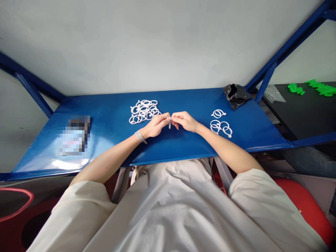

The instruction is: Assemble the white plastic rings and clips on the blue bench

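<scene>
My left hand (156,125) and my right hand (185,121) meet over the middle of the blue table (110,140). Both pinch a small white plastic piece (170,123) between their fingertips. A pile of several white plastic rings (144,111) lies just behind my left hand. A smaller group of white rings (221,124) lies to the right of my right hand. A silver bracelet (140,137) circles my left wrist.
A blurred dark and white object (74,135) lies at the table's left. A crumpled black bag (235,95) sits at the back right corner. Blue frame struts rise on both sides. Green pieces (313,87) lie on a dark table to the right.
</scene>
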`<state>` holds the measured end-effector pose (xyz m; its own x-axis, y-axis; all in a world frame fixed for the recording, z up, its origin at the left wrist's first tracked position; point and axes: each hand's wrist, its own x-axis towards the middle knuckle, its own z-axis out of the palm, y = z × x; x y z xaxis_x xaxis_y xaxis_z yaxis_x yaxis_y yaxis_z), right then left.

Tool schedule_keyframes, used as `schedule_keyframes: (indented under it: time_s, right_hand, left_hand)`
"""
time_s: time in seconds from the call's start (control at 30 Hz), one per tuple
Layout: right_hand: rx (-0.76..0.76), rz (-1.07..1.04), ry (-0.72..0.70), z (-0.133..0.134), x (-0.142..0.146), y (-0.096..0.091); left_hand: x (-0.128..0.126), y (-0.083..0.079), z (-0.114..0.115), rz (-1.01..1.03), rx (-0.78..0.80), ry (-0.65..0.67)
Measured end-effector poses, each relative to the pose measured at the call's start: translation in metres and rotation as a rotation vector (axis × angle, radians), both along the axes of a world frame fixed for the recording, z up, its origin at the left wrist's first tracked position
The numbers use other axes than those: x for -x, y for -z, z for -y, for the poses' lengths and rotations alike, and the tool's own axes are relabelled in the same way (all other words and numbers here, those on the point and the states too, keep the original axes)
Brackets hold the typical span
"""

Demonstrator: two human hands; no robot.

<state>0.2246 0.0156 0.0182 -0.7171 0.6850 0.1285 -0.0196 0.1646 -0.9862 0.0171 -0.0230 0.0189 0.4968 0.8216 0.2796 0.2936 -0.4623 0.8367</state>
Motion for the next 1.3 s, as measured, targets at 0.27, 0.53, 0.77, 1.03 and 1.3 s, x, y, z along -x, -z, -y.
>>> schedule_keyframes:
  time_s: [0.27,0.53,0.77,1.03,1.3]
  right_hand:
    - [-0.208,0.096,0.050,0.0051,-0.0013,-0.0019]
    - [-0.306,0.156,0.072,0.0073,-0.0034,-0.0059]
    - [-0.288,0.177,0.073,0.0067,-0.0027,-0.0044]
    - [-0.233,0.141,0.069,0.0047,-0.0022,-0.0027]
    - [-0.003,-0.045,0.040,0.0013,0.0007,-0.0009]
  left_hand:
    - [0.0014,0.0028,-0.0017,-0.030,-0.029,0.003]
    - [0.0011,0.0020,-0.0020,-0.065,-0.046,-0.012]
    - [0.0019,0.0028,-0.0025,-0.077,-0.056,-0.013]
    - [0.0012,0.0001,-0.0016,-0.039,-0.010,-0.012]
    - [0.0015,0.0050,-0.0048,0.170,0.115,-0.017]
